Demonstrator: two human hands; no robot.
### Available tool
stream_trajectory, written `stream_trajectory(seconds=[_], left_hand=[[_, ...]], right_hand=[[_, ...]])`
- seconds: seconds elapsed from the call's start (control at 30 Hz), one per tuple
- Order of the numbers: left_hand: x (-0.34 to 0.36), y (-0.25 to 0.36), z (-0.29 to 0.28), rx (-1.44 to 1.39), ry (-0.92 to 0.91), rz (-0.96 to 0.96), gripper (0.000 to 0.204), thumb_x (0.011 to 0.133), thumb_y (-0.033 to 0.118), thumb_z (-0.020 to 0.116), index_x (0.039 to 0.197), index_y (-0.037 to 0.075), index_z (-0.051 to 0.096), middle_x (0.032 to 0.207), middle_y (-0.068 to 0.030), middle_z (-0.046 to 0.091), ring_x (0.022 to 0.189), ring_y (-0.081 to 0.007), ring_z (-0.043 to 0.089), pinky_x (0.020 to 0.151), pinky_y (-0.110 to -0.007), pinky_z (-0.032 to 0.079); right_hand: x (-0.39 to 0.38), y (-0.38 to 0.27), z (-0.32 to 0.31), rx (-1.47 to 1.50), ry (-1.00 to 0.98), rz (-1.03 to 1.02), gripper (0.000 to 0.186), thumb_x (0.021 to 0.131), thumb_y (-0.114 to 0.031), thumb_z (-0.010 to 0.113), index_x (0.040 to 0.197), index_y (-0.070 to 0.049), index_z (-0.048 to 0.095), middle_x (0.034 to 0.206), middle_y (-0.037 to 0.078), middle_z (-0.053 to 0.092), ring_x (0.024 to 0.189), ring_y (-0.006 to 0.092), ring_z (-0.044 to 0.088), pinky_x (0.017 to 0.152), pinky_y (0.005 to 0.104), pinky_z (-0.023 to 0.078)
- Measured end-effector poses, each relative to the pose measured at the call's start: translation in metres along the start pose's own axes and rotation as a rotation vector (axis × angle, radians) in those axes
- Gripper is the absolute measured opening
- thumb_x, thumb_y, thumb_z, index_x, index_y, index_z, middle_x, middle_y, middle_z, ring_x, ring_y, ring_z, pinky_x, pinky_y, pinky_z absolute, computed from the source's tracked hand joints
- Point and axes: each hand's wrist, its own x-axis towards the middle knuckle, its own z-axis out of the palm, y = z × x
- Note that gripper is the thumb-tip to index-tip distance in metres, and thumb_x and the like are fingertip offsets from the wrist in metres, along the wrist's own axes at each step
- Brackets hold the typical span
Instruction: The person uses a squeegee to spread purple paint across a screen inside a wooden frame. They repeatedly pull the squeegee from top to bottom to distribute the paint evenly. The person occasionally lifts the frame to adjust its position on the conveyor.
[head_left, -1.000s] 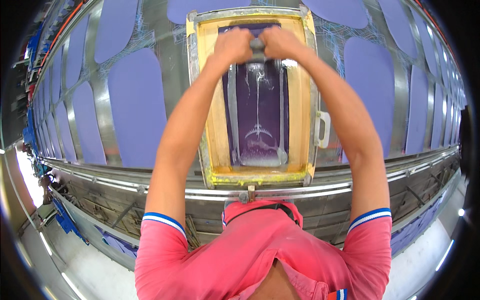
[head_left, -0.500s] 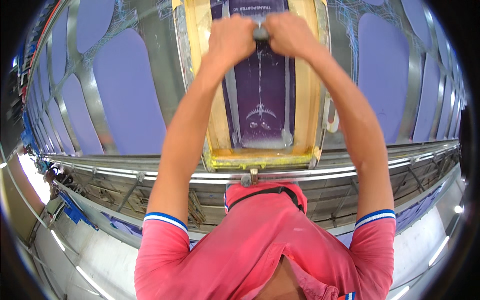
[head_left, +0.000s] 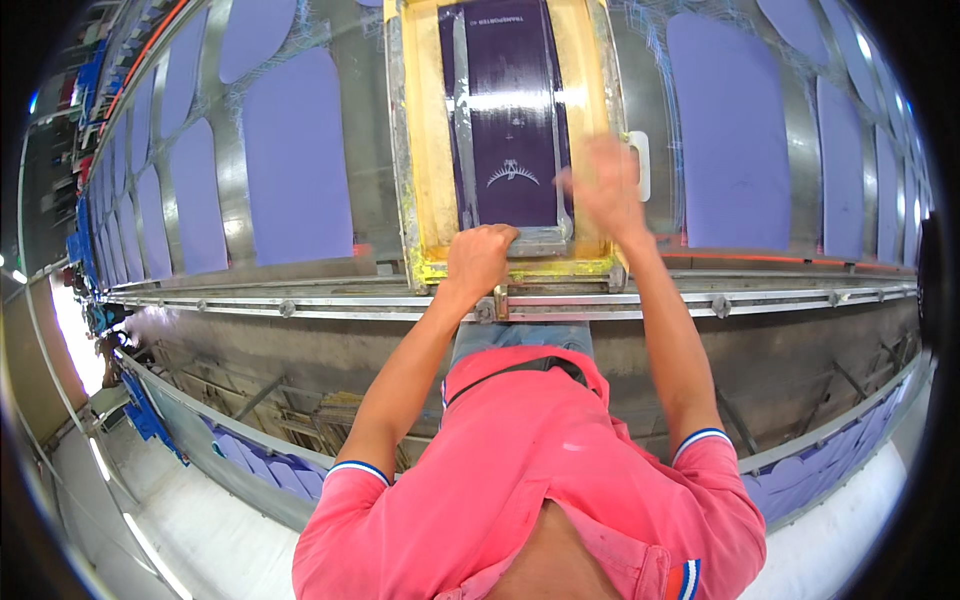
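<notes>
Worktop (head_left: 369,120): grey, long, runs crosswise. Yellow-lined frame (head_left: 404,130) lies on it, before the person. Dark purple panel (head_left: 510,130) sits inside the frame. Flat lilac pieces (head_left: 298,160) lie in rows to either side. Right grip (head_left: 606,186), blurred, is over the frame's right side, fingers loosely open. Left grip (head_left: 480,258) is curled at the panel's near end; whether closed on anything, cannot tell. White handle (head_left: 643,165) at frame's right edge. Pale crescent mark (head_left: 512,174) on panel

Grey table (head_left: 372,120) with purple panels (head_left: 300,160), frame (head_left: 425,150)
</notes>
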Motion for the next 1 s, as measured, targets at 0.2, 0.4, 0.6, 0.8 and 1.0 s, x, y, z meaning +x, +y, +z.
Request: stream_trajectory(seconds=[0.2, 0.4, 0.6, 0.8, 1.0], left_hand=[[-0.006, 0.001, 0.000, -0.002, -0.008, -0.012, 0.037, 0.071, 0.001, 0.062, 0.105, 0.009, 0.074, 0.105, -0.0112, 0.074, 0.094, -0.0314, 0.071, 0.080, -0.043, 0.057], [-0.031, -0.021, -0.020, -0.088, 0.085, 0.032, 0.038, 0.070, -0.001, 0.063, 0.104, 0.009, 0.074, 0.108, -0.0104, 0.074, 0.098, -0.0304, 0.071, 0.080, -0.042, 0.057], [-0.093, -0.147, -0.064, -0.082, 0.183, 0.011, 0.041, 0.070, -0.001, 0.064, 0.108, 0.009, 0.074, 0.111, -0.0114, 0.074, 0.101, -0.0299, 0.071, 0.085, -0.042, 0.057], [-0.168, -0.284, -0.124, 0.024, 0.144, -0.083, 0.046, 0.067, -0.005, 0.062, 0.108, 0.012, 0.076, 0.106, -0.0104, 0.075, 0.097, -0.0278, 0.072, 0.083, -0.038, 0.057], [-0.181, -0.314, -0.154, 0.032, 0.062, -0.055, 0.042, 0.070, -0.004, 0.060, 0.106, 0.011, 0.075, 0.107, -0.0104, 0.074, 0.096, -0.0291, 0.071, 0.080, -0.041, 0.056]], right_hand=[[0.043, 0.081, -0.004, 0.009, 0.089, 0.712, 0.036, 0.094, -0.034, 0.059, 0.105, -0.003, 0.073, 0.102, 0.019, 0.072, 0.099, 0.0396, 0.067, 0.087, 0.0474, 0.050], [0.046, 0.037, -0.029, 0.083, 0.388, 0.526, 0.032, 0.094, -0.030, 0.060, 0.098, -0.001, 0.074, 0.088, 0.020, 0.072, 0.082, 0.0344, 0.070, 0.074, 0.0428, 0.051], [0.063, -0.077, 0.087, 0.250, 0.411, 0.415, 0.024, 0.094, -0.020, 0.060, 0.094, 0.000, 0.073, 0.087, 0.017, 0.072, 0.080, 0.0282, 0.068, 0.074, 0.0388, 0.051], [0.078, -0.201, 0.218, 0.407, 0.387, 0.532, 0.027, 0.093, -0.022, 0.061, 0.094, 0.002, 0.071, 0.085, 0.022, 0.071, 0.078, 0.0369, 0.070, 0.071, 0.0433, 0.051], [0.077, -0.213, 0.248, 0.379, 0.417, 0.538, 0.027, 0.092, -0.023, 0.062, 0.093, 0.003, 0.071, 0.076, 0.020, 0.068, 0.069, 0.0294, 0.064, 0.066, 0.0402, 0.048]])
